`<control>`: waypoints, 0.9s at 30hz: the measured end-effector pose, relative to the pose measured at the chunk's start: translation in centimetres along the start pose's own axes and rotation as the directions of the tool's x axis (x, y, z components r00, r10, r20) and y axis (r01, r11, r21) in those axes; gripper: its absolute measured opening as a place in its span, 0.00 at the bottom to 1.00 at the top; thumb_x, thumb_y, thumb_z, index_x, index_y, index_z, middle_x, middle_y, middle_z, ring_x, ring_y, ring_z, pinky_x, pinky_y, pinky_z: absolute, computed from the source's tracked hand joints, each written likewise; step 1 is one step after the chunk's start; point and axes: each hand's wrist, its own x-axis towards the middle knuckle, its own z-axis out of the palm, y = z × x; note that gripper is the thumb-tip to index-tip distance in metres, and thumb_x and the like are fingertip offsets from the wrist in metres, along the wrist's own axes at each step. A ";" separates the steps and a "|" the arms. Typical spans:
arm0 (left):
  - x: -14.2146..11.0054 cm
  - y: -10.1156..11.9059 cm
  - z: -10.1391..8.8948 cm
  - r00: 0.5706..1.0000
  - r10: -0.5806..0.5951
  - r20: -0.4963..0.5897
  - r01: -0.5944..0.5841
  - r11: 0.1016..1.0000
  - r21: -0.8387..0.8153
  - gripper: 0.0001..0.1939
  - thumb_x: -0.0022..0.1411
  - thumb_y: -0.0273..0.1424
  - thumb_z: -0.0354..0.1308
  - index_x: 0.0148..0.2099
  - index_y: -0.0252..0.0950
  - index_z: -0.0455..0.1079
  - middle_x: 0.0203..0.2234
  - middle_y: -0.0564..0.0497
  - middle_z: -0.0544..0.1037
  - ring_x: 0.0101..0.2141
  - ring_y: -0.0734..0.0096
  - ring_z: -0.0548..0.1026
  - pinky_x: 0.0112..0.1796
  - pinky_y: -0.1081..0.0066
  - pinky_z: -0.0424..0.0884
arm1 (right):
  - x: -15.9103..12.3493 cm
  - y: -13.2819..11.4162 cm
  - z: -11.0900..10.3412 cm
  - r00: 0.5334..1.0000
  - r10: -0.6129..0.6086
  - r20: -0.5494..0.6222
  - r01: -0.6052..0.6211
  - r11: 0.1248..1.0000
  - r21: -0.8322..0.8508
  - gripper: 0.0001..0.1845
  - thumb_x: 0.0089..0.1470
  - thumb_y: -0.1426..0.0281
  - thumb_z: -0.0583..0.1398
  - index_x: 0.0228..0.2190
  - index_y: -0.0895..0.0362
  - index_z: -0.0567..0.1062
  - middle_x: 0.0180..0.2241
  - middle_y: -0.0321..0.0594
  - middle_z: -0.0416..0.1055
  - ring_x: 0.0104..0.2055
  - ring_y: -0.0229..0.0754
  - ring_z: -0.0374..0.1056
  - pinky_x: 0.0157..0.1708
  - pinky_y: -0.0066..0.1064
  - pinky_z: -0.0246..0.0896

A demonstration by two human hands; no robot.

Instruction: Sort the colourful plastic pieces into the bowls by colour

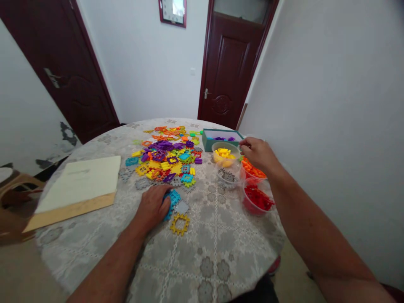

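Yellow pieces (223, 153): heaped in a round bowl (224, 163), just left of the right hand (256, 149).
Orange pieces (253, 170): filling a second bowl (248, 176) below that hand; the wrist hides part of it.
Red pieces (257, 197): in a red-tinted bowl (256, 212), nearer the person than the right hand.
Grey pieces (226, 174): a low heap in a clear bowl (232, 184), between the yellow and the red.
Teal box (208, 145): rectangular, just beyond the right fingertips, purple pieces (222, 139) inside.
Right hand's fingers: drawn close together above the bowls; from here I can't tell whether they pinch anything.
Left hand (154, 206): well apart from the right, closed around blue pieces (173, 200) on the table.
Beside its thumb: a flat grey tile (182, 207) and, nearer the person, a yellow square frame (180, 224).
Big mixed pile (170, 155): beyond the left hand, between it and the far edge.
Sketch pad (83, 176): left of the left hand, pale paper, tan strip along its near edge.
Tablecloth (176, 269): grey, flower-patterned, under everything.
Shapes: toothed plastic squares, many with open centres.
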 end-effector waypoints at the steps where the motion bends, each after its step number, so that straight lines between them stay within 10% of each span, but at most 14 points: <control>1: 0.0 0.2 -0.1 1.000 -0.008 0.007 0.008 1.000 -0.008 0.19 0.65 0.30 0.50 0.55 0.37 0.73 0.49 0.42 0.81 0.50 0.51 0.76 0.54 0.51 0.69 | -1.2 -1.7 0.4 0.996 -0.067 0.052 0.064 0.996 0.065 0.15 0.62 0.71 0.58 0.46 0.56 0.81 0.42 0.45 0.82 0.43 0.46 0.77 0.46 0.35 0.68; 9: -0.3 1.2 -0.2 0.997 -0.076 0.002 0.076 0.996 -0.044 0.22 0.60 0.26 0.54 0.57 0.38 0.73 0.48 0.43 0.81 0.50 0.53 0.76 0.54 0.53 0.68 | -10.4 -11.4 9.7 0.773 -0.361 0.522 0.202 0.920 0.336 0.17 0.61 0.66 0.64 0.51 0.55 0.79 0.48 0.47 0.80 0.45 0.47 0.76 0.46 0.36 0.67; 15: -0.3 1.4 -0.2 0.997 -0.082 0.003 0.083 0.995 -0.062 0.19 0.63 0.33 0.61 0.56 0.40 0.73 0.50 0.44 0.80 0.52 0.52 0.74 0.56 0.51 0.67 | -12.5 -11.8 14.9 0.822 -0.256 0.509 0.163 0.962 0.220 0.20 0.57 0.58 0.67 0.47 0.57 0.77 0.47 0.49 0.76 0.47 0.50 0.72 0.47 0.37 0.63; 22: -0.3 1.7 -0.8 0.999 -0.043 0.009 0.044 0.973 -0.227 0.21 0.61 0.29 0.61 0.57 0.38 0.70 0.50 0.44 0.77 0.54 0.55 0.74 0.56 0.54 0.70 | -12.8 -11.6 15.8 0.877 -0.172 0.448 -0.013 0.925 0.379 0.15 0.57 0.69 0.65 0.46 0.56 0.74 0.38 0.39 0.76 0.39 0.43 0.71 0.41 0.32 0.62; 27: -0.4 2.0 -1.0 0.999 -0.030 -0.012 0.024 0.931 -0.364 0.23 0.62 0.25 0.57 0.59 0.40 0.69 0.49 0.46 0.75 0.51 0.61 0.74 0.54 0.59 0.72 | -12.9 -11.3 16.0 0.865 -0.246 0.437 0.079 0.927 0.366 0.14 0.59 0.69 0.63 0.46 0.57 0.79 0.39 0.43 0.77 0.42 0.45 0.72 0.45 0.33 0.63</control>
